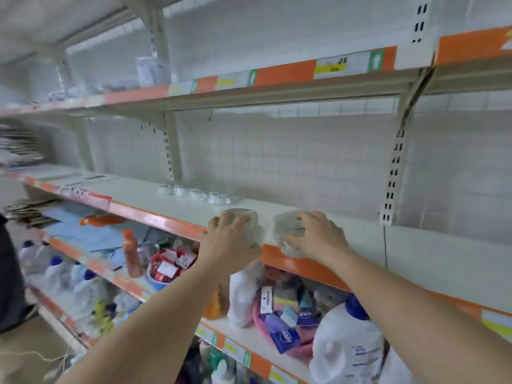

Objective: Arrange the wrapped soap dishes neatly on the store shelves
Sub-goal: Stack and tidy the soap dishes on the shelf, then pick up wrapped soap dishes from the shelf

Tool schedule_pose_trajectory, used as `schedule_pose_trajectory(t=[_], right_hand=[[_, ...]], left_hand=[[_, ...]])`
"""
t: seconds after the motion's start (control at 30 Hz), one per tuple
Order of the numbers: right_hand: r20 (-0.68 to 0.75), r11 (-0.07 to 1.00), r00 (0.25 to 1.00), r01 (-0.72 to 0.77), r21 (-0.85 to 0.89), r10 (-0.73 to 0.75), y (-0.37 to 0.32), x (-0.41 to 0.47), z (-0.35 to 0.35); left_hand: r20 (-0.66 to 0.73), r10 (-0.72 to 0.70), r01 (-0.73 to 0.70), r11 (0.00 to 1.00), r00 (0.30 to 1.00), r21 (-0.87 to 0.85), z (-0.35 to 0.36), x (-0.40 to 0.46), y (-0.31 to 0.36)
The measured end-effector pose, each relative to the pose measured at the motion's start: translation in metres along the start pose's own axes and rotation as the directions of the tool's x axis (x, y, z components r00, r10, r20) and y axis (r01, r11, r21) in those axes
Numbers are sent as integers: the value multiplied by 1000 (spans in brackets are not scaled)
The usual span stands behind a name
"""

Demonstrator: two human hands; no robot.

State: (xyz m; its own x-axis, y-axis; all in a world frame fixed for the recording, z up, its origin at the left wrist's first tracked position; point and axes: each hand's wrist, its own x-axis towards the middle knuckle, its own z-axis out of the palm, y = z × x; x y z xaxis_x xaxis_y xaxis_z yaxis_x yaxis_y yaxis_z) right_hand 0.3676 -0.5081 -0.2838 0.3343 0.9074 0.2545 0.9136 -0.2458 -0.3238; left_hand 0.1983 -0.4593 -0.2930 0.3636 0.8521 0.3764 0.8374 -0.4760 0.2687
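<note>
Two clear wrapped soap dishes sit near the front edge of the white middle shelf [415,245]. My left hand [230,242] grips the left soap dish [249,220] from above, fingers curled over its top. My right hand [315,236] grips the right soap dish [285,223], fingers curled on its ribbed surface. Further back on the same shelf, a row of several more wrapped clear dishes [194,192] lies in a line toward the wire back panel.
The upper shelf [277,87] with its orange price strip holds a few clear packets [149,70] at the left. Below are white detergent bottles [346,347], an orange bottle [131,253], a bowl of tagged goods [169,267] and tissue packs [288,322]. A person's dark clothing [8,273] is at far left.
</note>
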Motion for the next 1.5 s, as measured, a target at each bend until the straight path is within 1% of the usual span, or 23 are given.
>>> schedule_pose_trajectory(t=[0.13,0.33,0.47,0.5,0.57,0.63,0.7,0.77,0.83,0.93,1.07,1.1,1.17,1.23,1.27,1.33,1.5], right_hand=[[27,999,999,28,28,-29,-14,69,36],[128,998,991,-46,48,40,-17,149,76],[214,999,976,-36,39,27,-25,188,84],[241,999,970,-34,10,30,-26,197,85],[275,996,960,-38,-84,60,-28,213,91],[262,983,959,-66,-173,110,-29,228,100],[227,970,959,-119,-213,168,-32,241,109],[183,958,959,-169,-232,214,-38,252,120],[137,945,957,-218,-245,257,-43,260,130],[83,933,950,-275,-234,301,-48,269,138],[14,937,949,-310,-163,316,-58,280,146],[7,938,949,-310,-152,315,-61,283,148],[1,941,950,-308,-142,311,-66,288,151],[7,940,950,-309,-143,313,-66,291,150],[11,941,950,-307,-145,312,-65,292,149],[18,940,951,-302,-160,308,-63,293,149],[6,933,948,-312,-180,318,-60,296,157]], left_hand=[[36,-48,48,999,998,7,20,60,-31],[129,-55,57,998,990,-11,58,139,-62],[164,1,9,998,986,-59,84,188,-82],[179,24,-10,997,984,-78,91,202,-87],[215,95,-84,995,972,-59,105,227,-96],[289,206,-215,977,935,1,117,249,-105],[357,312,-351,935,880,49,125,270,-114],[348,394,-441,895,851,64,132,291,-122],[301,457,-489,872,837,37,140,307,-127],[250,491,-509,860,834,9,148,325,-131],[204,472,-481,877,858,-6,154,345,-140],[210,468,-479,878,858,-2,153,348,-142],[285,476,-487,873,832,-36,148,355,-146],[369,501,-509,857,783,-82,143,361,-150],[386,517,-523,847,764,-99,142,364,-152],[381,544,-551,828,747,-104,145,367,-157],[326,568,-598,801,755,-10,153,367,-157]])
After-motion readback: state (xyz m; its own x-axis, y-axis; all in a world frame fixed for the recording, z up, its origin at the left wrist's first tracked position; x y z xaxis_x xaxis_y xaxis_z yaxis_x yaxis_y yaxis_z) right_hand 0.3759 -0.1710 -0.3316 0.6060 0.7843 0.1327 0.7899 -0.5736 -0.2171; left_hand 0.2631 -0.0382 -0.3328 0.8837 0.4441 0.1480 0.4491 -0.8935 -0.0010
